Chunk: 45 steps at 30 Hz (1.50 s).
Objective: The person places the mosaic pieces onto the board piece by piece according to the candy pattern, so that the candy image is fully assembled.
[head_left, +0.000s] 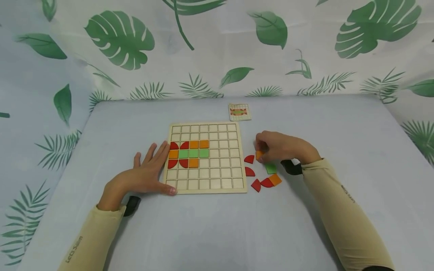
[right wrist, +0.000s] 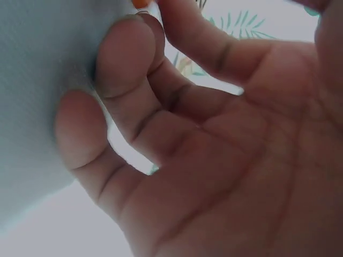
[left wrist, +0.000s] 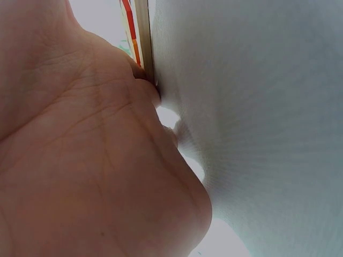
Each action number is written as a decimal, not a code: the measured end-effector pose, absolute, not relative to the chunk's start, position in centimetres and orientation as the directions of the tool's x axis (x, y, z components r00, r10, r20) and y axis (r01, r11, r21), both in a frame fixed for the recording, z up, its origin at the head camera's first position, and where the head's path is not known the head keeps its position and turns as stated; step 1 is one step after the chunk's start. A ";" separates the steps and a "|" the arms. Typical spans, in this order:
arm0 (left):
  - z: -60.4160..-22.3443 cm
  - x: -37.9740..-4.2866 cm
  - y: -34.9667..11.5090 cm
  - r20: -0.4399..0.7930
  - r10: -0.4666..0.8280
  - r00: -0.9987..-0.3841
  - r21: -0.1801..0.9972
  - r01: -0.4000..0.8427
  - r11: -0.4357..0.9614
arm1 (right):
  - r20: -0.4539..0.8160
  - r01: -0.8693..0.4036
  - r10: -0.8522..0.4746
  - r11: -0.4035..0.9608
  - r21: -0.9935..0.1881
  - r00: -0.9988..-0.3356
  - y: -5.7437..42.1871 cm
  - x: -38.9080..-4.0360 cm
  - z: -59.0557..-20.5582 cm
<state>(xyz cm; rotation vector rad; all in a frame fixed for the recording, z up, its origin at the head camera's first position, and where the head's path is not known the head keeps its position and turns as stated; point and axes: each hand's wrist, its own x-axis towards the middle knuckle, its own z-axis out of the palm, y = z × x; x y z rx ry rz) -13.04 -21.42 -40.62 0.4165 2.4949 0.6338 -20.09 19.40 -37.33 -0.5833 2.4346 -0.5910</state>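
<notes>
A wooden grid board (head_left: 217,184) lies flat in the middle of the table. Red quarter-round tiles (head_left: 184,145), orange square tiles (head_left: 194,144) and green square tiles (head_left: 193,153) fill cells at its left, in three rows. My left hand (head_left: 144,178) rests with straight fingers along the board's left edge, thumb at the near left corner; the left wrist view shows its palm beside the board's side (left wrist: 144,43). Right of the board, my right hand (head_left: 281,146) pinches an orange square tile (head_left: 259,155) between thumb and fingers, low over the table. Only an orange sliver (right wrist: 141,2) shows in the right wrist view.
Loose beside the board's right edge lie several red quarter-round pieces (head_left: 249,171), a green square (head_left: 271,168) and another orange square (head_left: 275,180). A small pattern card (head_left: 240,112) sits behind the board. Leaf-printed cloth (head_left: 203,60) hangs behind the table.
</notes>
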 end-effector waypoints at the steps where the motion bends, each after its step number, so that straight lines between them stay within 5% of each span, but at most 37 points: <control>1: -40.6 -13.0 -21.4 -0.416 0.408 -0.813 0.514 0.159 0.843 | -0.404 -0.272 -0.515 0.808 -0.522 -0.756 19.4 -20.1 -37.4; 13: -40.7 -12.8 -21.5 -0.417 0.406 -0.813 0.513 0.158 0.843 | -0.279 -0.271 -0.454 0.817 -0.509 -0.846 19.2 -20.3 -37.7; 21: -40.8 -12.9 -21.4 -0.419 0.403 -0.814 0.507 0.159 0.847 | -0.132 -0.244 -0.418 0.726 -0.643 -0.899 18.0 -20.0 -37.5; 45: -40.6 -13.0 -21.4 -0.414 0.399 -0.818 0.504 0.159 0.849 | -0.134 -0.213 -0.564 0.506 -0.836 -0.815 11.9 -17.5 -38.4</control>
